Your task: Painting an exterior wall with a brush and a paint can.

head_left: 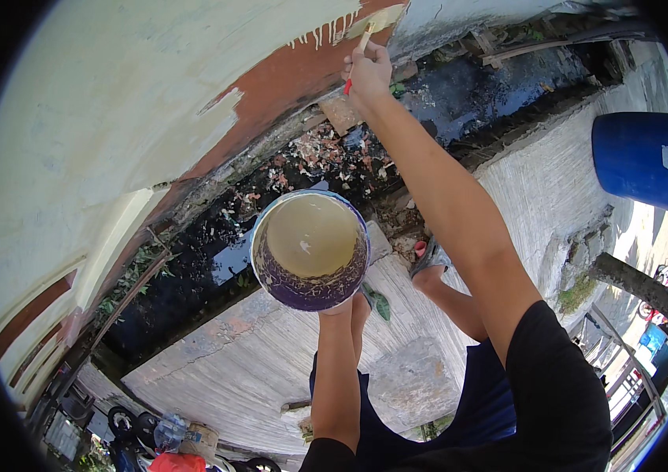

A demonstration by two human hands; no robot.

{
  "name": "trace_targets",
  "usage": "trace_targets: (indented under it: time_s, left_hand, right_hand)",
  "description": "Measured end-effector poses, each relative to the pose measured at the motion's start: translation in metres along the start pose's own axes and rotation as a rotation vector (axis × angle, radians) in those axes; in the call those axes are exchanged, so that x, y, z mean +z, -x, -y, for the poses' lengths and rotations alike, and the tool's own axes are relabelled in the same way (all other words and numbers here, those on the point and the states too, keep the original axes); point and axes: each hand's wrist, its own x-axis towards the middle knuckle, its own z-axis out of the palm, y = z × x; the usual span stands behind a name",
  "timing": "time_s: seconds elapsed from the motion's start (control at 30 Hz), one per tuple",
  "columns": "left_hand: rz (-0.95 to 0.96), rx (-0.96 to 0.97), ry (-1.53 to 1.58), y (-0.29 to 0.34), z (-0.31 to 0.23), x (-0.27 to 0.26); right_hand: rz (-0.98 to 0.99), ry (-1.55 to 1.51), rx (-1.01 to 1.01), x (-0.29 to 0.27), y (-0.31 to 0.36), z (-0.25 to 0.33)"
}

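Note:
My right hand (pixel 371 72) is stretched far out to the wall, closed round the handle of a paintbrush (pixel 365 39). The bristles touch the wall (pixel 106 86) at the upper edge of a red-brown band (pixel 287 77), where wet cream paint runs down in drips. In front of my body, my left hand (pixel 337 308) bears a round paint bucket (pixel 302 293) from below; its fingers are hidden by the bucket. Pale cream paint (pixel 310 236) lies inside, and dried smears coat the dark purple inner wall.
Between the wall and the concrete walkway (pixel 224 377) runs a ditch (pixel 192 291) with dark water and litter. My feet stand at the walkway's edge. A blue barrel (pixel 641 161) lies at the right, near a tree trunk (pixel 645 291). Motorbikes (pixel 133 429) are parked at the lower left.

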Motion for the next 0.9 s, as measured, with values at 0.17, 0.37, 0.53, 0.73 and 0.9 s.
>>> trace_targets:
  time_s: [0.17,0.37,0.53,0.73,0.9]
  left_hand:
    - [0.036,0.561,-0.997,-0.002,0.018,-0.02]
    - [-0.095,0.305,-0.28,0.008,0.028,-0.018]
    - [-0.121,0.193,-0.2,0.012,0.022,-0.026]
    - [-0.139,0.392,-0.42,0.017,0.011,-0.044]
    - [-0.345,0.239,-0.109,0.013,0.026,-0.047]
  right_hand:
    - [0.154,0.154,0.035,0.033,0.078,-0.083]
    - [-0.007,0.01,0.059,-0.027,0.041,-0.016]
    - [0.01,-0.03,-0.038,0.014,0.016,-0.013]
    - [0.188,0.161,0.226,0.07,0.128,-0.116]
    - [0.53,0.806,-0.077,0.057,0.145,-0.145]
